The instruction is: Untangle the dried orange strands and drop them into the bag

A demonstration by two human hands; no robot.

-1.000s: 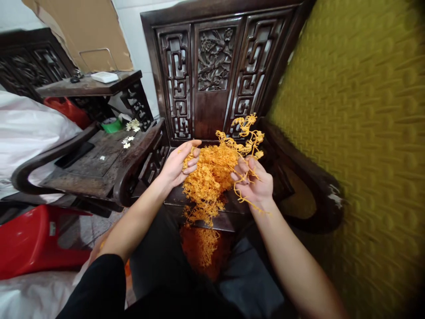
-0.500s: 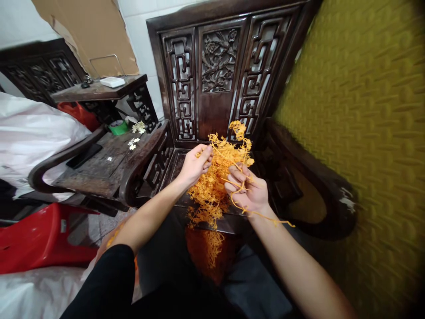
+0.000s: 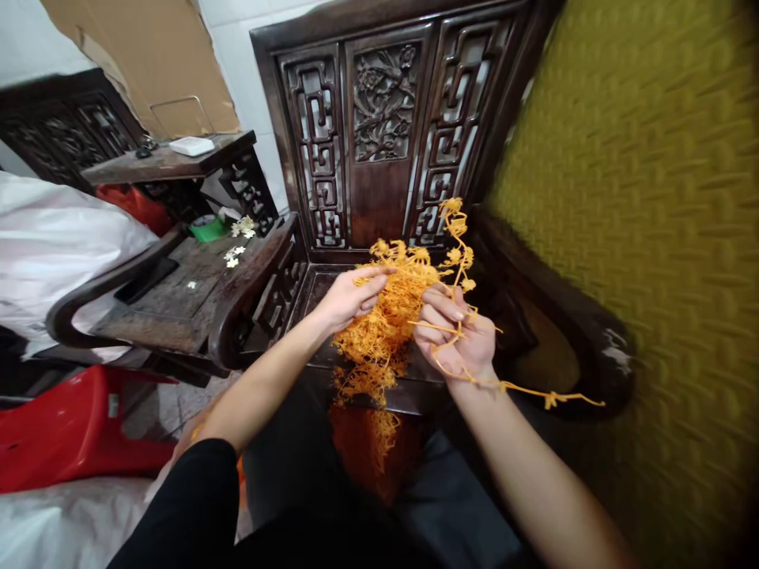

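A tangled pile of orange, branching plastic-like strands (image 3: pixel 385 316) lies on the dark wooden chair seat and hangs over its front edge. At the pile's left side is my left hand (image 3: pixel 354 299), its index finger stretched over the strands and the other fingers loosely bent. I see nothing held in it. My right hand (image 3: pixel 456 328), palm turned up, is closed on an orange strand (image 3: pixel 459 237) at the pile's right. Small flower-like pieces line the strand's upper end, while a thin tail runs across my wrist to the right.
The carved chair back (image 3: pixel 383 103) rises behind the pile. To the left, another wooden chair (image 3: pixel 160 304) bears a roll of green tape (image 3: pixel 207 228) and small pale flower-shaped pieces (image 3: pixel 243 227). A red plastic stool (image 3: pixel 59 431) stands lower left. A yellow textured surface (image 3: pixel 652 197) borders the right.
My right hand has moved slightly right, drawing the strand away from the pile. My left index finger has straightened out of its earlier pinch.
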